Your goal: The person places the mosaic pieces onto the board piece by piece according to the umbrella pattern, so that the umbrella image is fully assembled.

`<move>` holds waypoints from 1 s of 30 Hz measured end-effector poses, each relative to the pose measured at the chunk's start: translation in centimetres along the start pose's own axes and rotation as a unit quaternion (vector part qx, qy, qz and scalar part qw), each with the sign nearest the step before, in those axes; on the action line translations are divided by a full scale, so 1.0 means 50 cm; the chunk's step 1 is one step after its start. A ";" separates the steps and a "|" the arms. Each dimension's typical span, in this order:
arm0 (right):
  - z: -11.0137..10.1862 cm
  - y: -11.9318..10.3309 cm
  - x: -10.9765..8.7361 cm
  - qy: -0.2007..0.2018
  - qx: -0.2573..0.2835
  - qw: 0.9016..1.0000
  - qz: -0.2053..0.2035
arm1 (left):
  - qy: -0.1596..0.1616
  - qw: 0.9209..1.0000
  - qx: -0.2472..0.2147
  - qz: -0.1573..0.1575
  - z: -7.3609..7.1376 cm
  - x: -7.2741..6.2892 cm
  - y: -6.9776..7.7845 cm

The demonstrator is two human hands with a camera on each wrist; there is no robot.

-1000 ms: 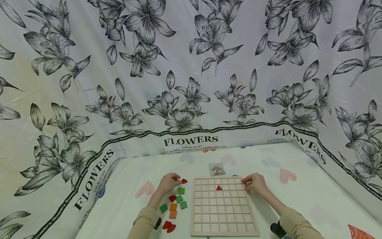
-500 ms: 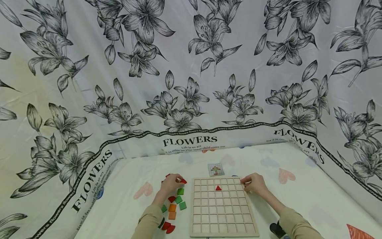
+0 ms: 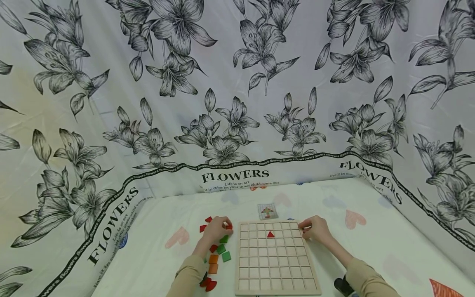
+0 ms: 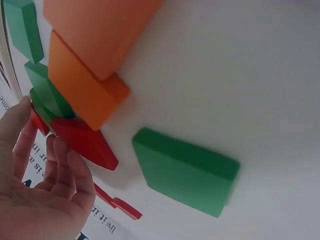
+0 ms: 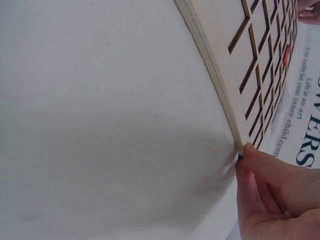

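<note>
My left hand [image 3: 216, 229] pinches a small red wooden block [image 4: 39, 123] between thumb and fingertips, left of the grid board's far corner. Under and beside that hand lie green blocks [image 3: 226, 256], orange blocks [image 3: 213, 259] and more red blocks [image 3: 210, 285]. A red triangle [image 3: 270, 234] sits in a cell near the far side of the wooden grid board [image 3: 273, 261]. At the board's far right corner my right hand [image 3: 316, 228] grips the rim, thumb on top and fingers against the side, as the right wrist view shows.
A small pattern card [image 3: 267, 211] with a coloured figure on a grid lies behind the board. White cloth with printed hearts [image 3: 355, 218] covers the table, and a flower-print curtain [image 3: 237, 136] hangs behind and at the sides.
My left hand has moved slightly right and closed in on the red block, uncovering other red blocks behind it. The right hand keeps its place at the board's corner.
</note>
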State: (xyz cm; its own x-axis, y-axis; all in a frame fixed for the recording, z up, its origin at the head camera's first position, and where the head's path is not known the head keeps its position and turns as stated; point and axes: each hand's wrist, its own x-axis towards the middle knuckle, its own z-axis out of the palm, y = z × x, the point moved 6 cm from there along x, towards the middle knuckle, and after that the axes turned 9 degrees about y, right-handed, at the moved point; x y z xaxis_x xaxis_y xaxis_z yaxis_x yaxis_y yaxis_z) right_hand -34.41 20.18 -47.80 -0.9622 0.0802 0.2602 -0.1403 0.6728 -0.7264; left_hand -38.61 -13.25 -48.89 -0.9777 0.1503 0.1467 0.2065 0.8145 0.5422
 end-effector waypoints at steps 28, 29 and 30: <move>0.000 0.009 -0.001 -0.007 0.017 1.000 -0.007 | 0.011 1.000 -0.010 -0.010 -0.008 -0.007 -0.013; 0.000 0.009 -0.001 -0.007 0.017 1.000 -0.007 | 0.011 1.000 -0.012 -0.012 -0.008 -0.006 -0.014; 0.000 0.009 0.000 -0.008 0.016 1.000 -0.009 | 0.012 1.000 -0.015 -0.013 -0.009 -0.005 -0.013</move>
State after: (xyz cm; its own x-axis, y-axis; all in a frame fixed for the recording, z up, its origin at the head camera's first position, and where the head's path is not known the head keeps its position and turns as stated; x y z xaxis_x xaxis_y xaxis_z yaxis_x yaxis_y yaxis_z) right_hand -34.46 20.50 -48.13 -0.9629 0.0566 0.2640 -0.1651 0.6503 -0.7415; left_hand -38.48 -14.07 -48.91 -0.9815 0.1161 0.1524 0.1833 0.8008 0.5702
